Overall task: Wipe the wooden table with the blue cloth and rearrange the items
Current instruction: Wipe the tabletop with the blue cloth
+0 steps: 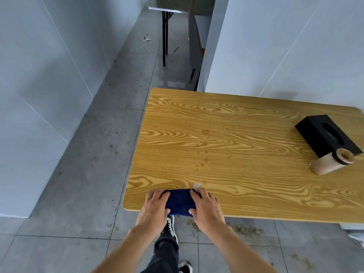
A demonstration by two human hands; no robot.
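A folded blue cloth [179, 201] lies at the near left edge of the wooden table [226, 138]. My left hand [155, 208] presses on its left side and my right hand [205, 208] on its right side, thumbs curled over the near edge. A small white tag or scrap [197, 186] shows just beyond my right fingers. At the far right a black tissue box [328, 134] rests flat. A beige cylindrical container [332, 163] with a dark band stands tilted in view right in front of it.
Grey tiled floor [88, 174] lies left of the table, with crumbs under the near edge. White walls stand left and behind the table. A grey table with black legs [165, 32] and a chair stand further back. My legs and shoes are below.
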